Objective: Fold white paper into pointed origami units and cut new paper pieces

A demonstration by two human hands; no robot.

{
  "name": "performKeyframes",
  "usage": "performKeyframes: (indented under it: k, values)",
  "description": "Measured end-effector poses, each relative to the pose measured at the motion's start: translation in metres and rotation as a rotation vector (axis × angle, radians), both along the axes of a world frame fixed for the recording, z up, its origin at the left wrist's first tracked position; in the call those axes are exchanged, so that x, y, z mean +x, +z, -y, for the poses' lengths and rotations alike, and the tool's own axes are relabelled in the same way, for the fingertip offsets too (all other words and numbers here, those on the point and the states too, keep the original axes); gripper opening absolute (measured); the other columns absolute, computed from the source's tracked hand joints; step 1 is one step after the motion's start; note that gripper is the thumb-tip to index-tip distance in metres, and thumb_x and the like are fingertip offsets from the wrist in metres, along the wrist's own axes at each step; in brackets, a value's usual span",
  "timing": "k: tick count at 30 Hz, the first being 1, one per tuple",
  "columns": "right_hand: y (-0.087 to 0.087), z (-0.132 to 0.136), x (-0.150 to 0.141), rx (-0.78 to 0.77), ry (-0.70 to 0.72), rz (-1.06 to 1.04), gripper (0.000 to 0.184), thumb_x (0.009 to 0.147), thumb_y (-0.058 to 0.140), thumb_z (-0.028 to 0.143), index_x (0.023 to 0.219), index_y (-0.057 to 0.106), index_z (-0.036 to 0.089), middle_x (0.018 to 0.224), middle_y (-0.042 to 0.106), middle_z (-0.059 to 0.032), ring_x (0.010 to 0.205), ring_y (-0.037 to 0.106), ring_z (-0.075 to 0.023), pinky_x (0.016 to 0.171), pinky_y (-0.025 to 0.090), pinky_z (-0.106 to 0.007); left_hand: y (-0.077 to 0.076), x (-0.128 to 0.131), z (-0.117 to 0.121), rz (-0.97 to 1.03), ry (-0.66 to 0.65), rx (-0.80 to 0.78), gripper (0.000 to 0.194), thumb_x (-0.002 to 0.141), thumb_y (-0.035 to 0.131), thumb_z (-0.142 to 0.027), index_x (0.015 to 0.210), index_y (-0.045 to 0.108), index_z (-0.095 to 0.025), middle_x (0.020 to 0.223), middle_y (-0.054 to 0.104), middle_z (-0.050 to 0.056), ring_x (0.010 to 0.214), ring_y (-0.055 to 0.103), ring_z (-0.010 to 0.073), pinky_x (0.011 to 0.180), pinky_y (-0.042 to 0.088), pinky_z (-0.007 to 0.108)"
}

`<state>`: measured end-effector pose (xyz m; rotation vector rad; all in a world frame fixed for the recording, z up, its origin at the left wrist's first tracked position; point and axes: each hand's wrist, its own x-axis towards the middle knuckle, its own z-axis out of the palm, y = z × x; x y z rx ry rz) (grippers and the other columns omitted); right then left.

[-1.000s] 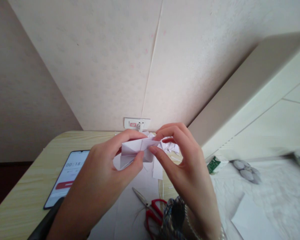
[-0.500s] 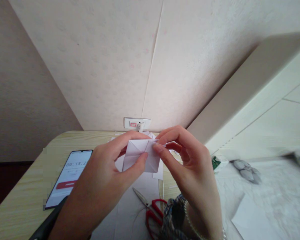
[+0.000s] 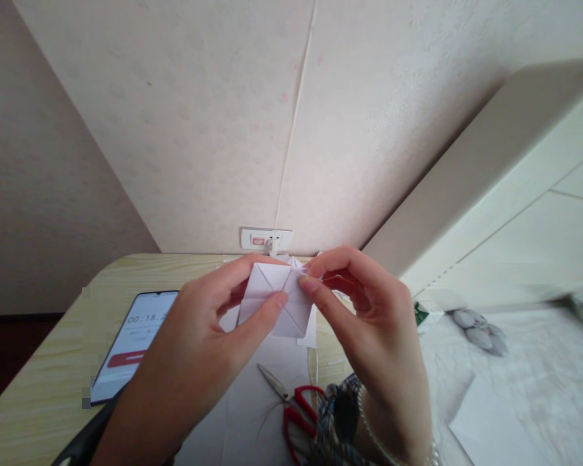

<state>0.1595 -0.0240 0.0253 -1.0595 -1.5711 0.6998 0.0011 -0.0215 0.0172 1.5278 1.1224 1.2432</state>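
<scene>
Paper (image 3: pixel 297 307) with creases is being pinched by the left hand (image 3: pixel 214 317) and right hand (image 3: pixel 369 317), fingers (image 3: pixel 262 316) closed on it; red-handled scissors (image 3: pixel 284 394) are lying nearby.

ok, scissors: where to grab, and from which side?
Probably the red handles, from the near side: the scissors lie with handles nearest the camera, blades pointing away and leftward. Patterned fabric hides part of the handles, so aim for what shows.
</scene>
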Motion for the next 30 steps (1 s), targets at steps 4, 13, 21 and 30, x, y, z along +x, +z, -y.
performKeyframes:
  k: [4, 13, 21, 30]
  values:
    - [-0.0006, -0.0004, 0.0006, 0.003, -0.006, -0.009, 0.012, 0.086, 0.067, 0.015, 0.076, 0.064, 0.021, 0.074, 0.066, 0.0029, 0.072, 0.064, -0.0115, 0.066, 0.052, -0.024, -0.0016, 0.0026, -0.0008, 0.052, -0.009, -0.061, 0.014, 0.081, 0.068, -0.028, 0.089, 0.078, -0.026, 0.082, 0.080, -0.002, 0.063, 0.073, 0.0150, 0.051, 0.056, 0.019]
    - [0.0004, 0.0001, 0.0010, 0.010, 0.020, 0.007, 0.012, 0.087, 0.067, 0.013, 0.078, 0.065, 0.021, 0.076, 0.066, 0.0039, 0.074, 0.062, -0.0113, 0.068, 0.050, -0.026, 0.0018, -0.0007, -0.0001, 0.112, -0.048, -0.097, 0.016, 0.079, 0.071, -0.021, 0.089, 0.080, -0.030, 0.078, 0.080, -0.007, 0.065, 0.076, 0.0132, 0.056, 0.057, 0.016]
    - [-0.0010, -0.0010, -0.0036, -0.003, 0.008, 0.002, 0.009, 0.086, 0.069, 0.017, 0.087, 0.063, 0.023, 0.085, 0.066, 0.0043, 0.083, 0.064, -0.0128, 0.076, 0.051, -0.029, 0.0020, -0.0054, 0.0006, -0.026, 0.030, -0.018, 0.018, 0.082, 0.069, -0.024, 0.093, 0.080, -0.034, 0.081, 0.081, -0.009, 0.071, 0.076, 0.0131, 0.061, 0.056, 0.018]
    - [0.0019, -0.0003, -0.0005, 0.000, -0.059, -0.021, 0.014, 0.085, 0.068, 0.015, 0.073, 0.064, 0.021, 0.072, 0.063, 0.0054, 0.072, 0.058, -0.0101, 0.066, 0.045, -0.026, 0.0022, -0.0040, 0.0034, -0.042, 0.049, -0.011, 0.012, 0.080, 0.070, -0.027, 0.088, 0.079, -0.030, 0.076, 0.079, -0.008, 0.064, 0.074, 0.0130, 0.056, 0.054, 0.019]
